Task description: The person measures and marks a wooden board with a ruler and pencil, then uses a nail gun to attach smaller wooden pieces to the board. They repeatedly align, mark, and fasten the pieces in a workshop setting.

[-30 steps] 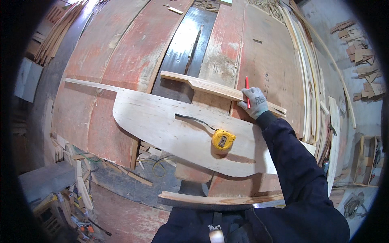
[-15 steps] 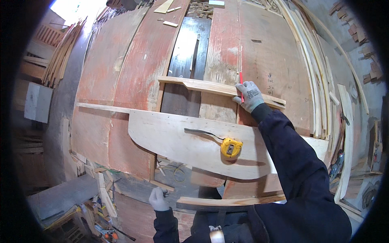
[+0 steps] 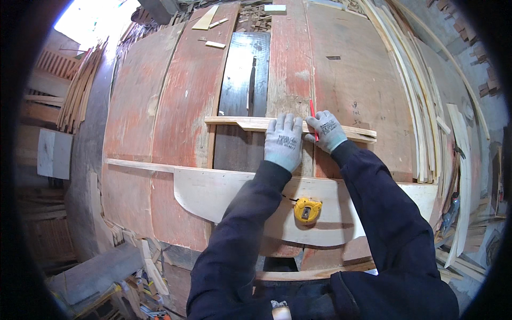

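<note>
The strip [image 3: 248,124], at 12 o'clock from the tape [image 3: 308,211], should handle light and stiff, best held mid-length, where left grip [image 3: 284,141] lies flat, right grip [image 3: 326,129] clamped on the pencil [image 3: 312,110].

From where I stand, white light [image 3: 90,21] pours in far beyond the left hand [image 3: 284,141], off to its left, and a dark glossy panel [image 3: 246,64] shines ahead of it. Worn reddish boards [image 3: 184,101] make a broad worktop around that hand. Thin slats [image 3: 80,90] lie bundled well to its left. Farther right of the right hand [image 3: 326,128], a grey surface [image 3: 464,56] could be wall or floor.
</note>
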Available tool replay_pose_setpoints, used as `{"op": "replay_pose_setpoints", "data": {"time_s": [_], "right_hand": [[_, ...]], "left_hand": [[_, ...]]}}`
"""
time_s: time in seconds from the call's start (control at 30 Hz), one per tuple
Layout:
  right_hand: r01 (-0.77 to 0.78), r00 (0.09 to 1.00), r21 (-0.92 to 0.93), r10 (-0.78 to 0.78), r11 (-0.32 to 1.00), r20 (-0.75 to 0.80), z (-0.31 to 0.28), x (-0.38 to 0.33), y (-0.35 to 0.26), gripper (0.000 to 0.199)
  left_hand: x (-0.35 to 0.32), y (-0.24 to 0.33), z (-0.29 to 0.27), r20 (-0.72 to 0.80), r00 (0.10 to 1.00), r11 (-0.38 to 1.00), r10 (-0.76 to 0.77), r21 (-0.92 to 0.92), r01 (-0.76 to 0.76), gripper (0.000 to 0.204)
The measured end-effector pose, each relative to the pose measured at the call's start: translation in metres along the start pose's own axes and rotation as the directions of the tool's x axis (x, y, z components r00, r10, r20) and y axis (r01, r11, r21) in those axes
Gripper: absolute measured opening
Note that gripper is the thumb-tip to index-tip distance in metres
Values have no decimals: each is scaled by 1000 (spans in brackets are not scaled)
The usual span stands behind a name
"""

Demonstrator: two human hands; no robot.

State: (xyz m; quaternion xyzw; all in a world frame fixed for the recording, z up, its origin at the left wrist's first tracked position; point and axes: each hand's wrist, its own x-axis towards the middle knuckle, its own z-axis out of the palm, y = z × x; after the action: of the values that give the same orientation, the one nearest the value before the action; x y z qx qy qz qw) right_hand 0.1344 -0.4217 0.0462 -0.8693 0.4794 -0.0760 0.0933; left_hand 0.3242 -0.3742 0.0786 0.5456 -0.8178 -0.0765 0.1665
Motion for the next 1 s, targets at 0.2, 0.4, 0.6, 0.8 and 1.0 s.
{"op": "replay_pose_setpoints", "data": {"time_s": [0.2,0.4,0.6,0.8,1.0], "right_hand": [[14,1000,13,-14,1000,-4,1,7,5,41],[57,998,-14,-57,998,14,-1,13,10,39],[92,996,-9,-92,996,-10,-1,18,13,44],[126,991,3,-126,992,-46,2,19,18,34],[92,996,-7,-92,996,-19,3,23,19,35]], "left_hand": [[31,-26,28,63,996,997,61,34,-63,49],[35,-36,32,-4,993,993,118,-25,-118,41],[39,-37,30,9,995,995,101,-19,-100,36],[43,-38,29,14,994,994,108,-20,-108,34],[48,-43,29,81,992,993,97,-72,-91,40]]}}
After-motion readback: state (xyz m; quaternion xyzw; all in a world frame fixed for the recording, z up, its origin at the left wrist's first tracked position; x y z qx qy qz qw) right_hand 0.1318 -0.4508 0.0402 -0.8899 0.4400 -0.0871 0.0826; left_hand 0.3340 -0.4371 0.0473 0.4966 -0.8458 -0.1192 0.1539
